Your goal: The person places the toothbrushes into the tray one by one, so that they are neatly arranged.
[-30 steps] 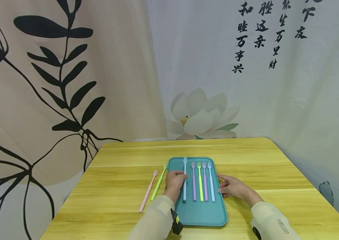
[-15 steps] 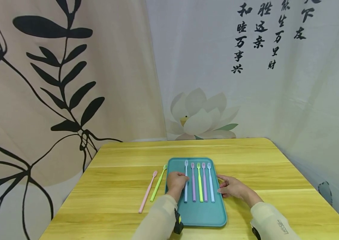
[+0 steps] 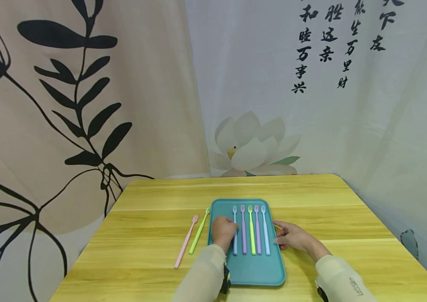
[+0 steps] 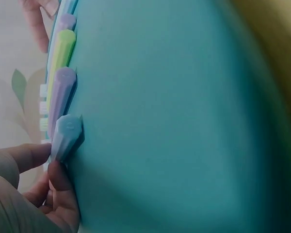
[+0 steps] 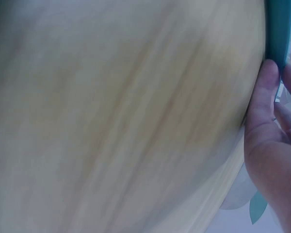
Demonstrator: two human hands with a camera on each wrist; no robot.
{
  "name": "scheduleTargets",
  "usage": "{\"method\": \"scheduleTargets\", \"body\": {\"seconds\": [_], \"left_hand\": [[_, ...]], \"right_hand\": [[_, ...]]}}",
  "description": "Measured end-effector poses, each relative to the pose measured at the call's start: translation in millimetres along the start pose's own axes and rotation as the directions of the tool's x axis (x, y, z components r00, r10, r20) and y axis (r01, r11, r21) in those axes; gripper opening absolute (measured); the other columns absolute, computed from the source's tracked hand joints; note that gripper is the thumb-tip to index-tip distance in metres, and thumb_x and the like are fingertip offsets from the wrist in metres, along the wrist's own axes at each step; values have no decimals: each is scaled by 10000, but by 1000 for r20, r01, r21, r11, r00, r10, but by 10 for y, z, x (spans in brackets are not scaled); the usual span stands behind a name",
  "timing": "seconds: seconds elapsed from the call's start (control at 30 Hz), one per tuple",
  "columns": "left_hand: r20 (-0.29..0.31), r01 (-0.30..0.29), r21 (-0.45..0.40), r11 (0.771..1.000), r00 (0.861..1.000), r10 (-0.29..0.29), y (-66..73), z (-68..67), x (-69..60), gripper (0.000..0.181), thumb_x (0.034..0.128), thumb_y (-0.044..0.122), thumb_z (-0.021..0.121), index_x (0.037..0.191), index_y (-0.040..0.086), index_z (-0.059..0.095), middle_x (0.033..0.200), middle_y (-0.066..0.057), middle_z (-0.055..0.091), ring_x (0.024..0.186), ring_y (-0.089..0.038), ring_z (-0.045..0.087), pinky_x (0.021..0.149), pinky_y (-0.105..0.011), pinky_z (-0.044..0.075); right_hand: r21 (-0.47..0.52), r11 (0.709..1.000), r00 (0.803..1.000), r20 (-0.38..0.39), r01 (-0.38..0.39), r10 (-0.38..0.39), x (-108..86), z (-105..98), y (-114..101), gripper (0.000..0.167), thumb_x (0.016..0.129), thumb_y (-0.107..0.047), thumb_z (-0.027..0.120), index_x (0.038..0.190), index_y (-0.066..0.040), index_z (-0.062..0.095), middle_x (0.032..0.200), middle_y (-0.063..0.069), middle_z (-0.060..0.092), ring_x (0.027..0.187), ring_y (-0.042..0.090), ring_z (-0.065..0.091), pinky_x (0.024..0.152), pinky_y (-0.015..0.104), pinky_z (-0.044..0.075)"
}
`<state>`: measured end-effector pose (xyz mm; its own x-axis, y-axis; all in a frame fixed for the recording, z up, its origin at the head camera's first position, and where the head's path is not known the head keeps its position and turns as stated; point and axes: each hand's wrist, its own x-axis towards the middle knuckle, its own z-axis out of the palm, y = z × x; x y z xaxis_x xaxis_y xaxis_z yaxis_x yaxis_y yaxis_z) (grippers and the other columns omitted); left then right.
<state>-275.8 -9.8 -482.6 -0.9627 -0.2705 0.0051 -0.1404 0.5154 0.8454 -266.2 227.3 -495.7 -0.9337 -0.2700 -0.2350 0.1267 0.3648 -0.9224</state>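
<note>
My left hand (image 3: 224,231) pinches a light blue toothbrush (image 3: 235,241) between thumb and fingers, at the left end of a row on the teal tray (image 3: 253,270). In the left wrist view, the fingertips sit at both sides of that toothbrush's handle end (image 4: 68,131). Right of it in the row lie a purple toothbrush (image 3: 244,235), a yellow-green one (image 3: 252,235), a second purple one (image 3: 258,235) and another light blue one (image 3: 266,235). My right hand (image 3: 295,238) grips the tray's right rim, with the thumb against its outer side in the right wrist view.
Left of the tray, a pink toothbrush (image 3: 185,243) and a green toothbrush (image 3: 199,233) lie slanted on the wooden table (image 3: 141,235). The green one's head is close to the tray's left edge. A printed curtain (image 3: 160,105) hangs behind the table.
My left hand has moved slightly right, bringing the light blue toothbrush down and closer to the row, its head now level with the others. The right hand has stayed at the tray's rim.
</note>
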Motion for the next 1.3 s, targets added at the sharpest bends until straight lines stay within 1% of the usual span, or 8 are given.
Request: {"method": "scheduleTargets", "body": {"seconds": [0.17, 0.37, 0.53, 0.7, 0.83, 1.03, 1.13, 1.3], "left_hand": [[-2, -4, 6, 1000, 1000, 4, -4, -6, 7, 107, 773, 38, 765, 713, 55, 679, 690, -38, 600, 634, -189, 554, 577, -358, 510], [18, -11, 2, 1000, 1000, 11, -16, -26, 33, 77, 773, 48, 775, 794, 36, 702, 743, -44, 623, 679, -195, 576, 618, -377, 530], [19, -21, -5, 1000, 1000, 21, -33, -46, 81, 92, 765, 54, 784, 825, 41, 715, 772, -34, 641, 698, -189, 584, 632, -368, 531], [26, -33, -5, 999, 999, 34, -3, -87, 124, 123, 764, 73, 795, 858, 48, 720, 808, -41, 660, 734, -199, 598, 670, -383, 535], [33, -45, 9, 999, 998, 44, 18, -120, 154, 159, 782, 110, 800, 915, 51, 737, 858, -50, 684, 772, -208, 622, 693, -397, 542], [41, -73, 26, 997, 997, 72, -11, -203, 208, 214, 800, 137, 789, 987, 41, 746, 928, -74, 701, 803, -239, 635, 692, -413, 537], [35, -97, 4, 995, 995, 97, -20, -267, 261, 235, 795, 125, 789, 1003, 22, 749, 938, -90, 707, 769, -232, 633, 661, -400, 532], [51, -102, -59, 993, 993, 105, -1, -401, 287, 271, 805, 113, 793, 1045, -3, 742, 954, -98, 704, 759, -218, 621, 659, -388, 532]], "right_hand": [[8, 1000, 1000, -8, -3, 3, 4, -1, 0, 716, 886, 83, 659, 1507, 75, 302, 955, 154, 518, 794, 235, 555, 707, 368, 565], [2, 1000, 1000, 3, 7, -7, 3, -2, 5, 717, 891, 74, 661, 1506, 87, 292, 964, 156, 520, 796, 230, 558, 709, 364, 564], [-3, 1000, 1000, -4, 6, -6, -5, 3, 11, 714, 887, 81, 661, 1505, 79, 304, 960, 153, 518, 789, 228, 556, 704, 367, 563], [-13, 1000, 1000, 1, 7, -7, -7, 2, 4, 719, 890, 75, 662, 1507, 81, 294, 960, 154, 514, 798, 227, 554, 707, 365, 565], [-8, 1000, 1000, -17, -11, 11, -2, 7, -11, 714, 889, 79, 662, 1511, 60, 312, 965, 158, 517, 805, 232, 559, 715, 371, 567], [-12, 1000, 999, -30, -14, 13, 7, 8, -4, 712, 883, 84, 666, 1506, 63, 322, 963, 159, 521, 799, 234, 562, 710, 375, 565], [-15, 1000, 1000, -23, -10, 10, 10, 4, -7, 717, 886, 77, 667, 1508, 66, 311, 964, 158, 520, 802, 233, 561, 712, 373, 566], [-23, 1000, 1000, -22, -13, 13, 14, -3, -9, 716, 891, 71, 666, 1511, 64, 307, 963, 158, 527, 802, 231, 565, 707, 365, 564]]}}
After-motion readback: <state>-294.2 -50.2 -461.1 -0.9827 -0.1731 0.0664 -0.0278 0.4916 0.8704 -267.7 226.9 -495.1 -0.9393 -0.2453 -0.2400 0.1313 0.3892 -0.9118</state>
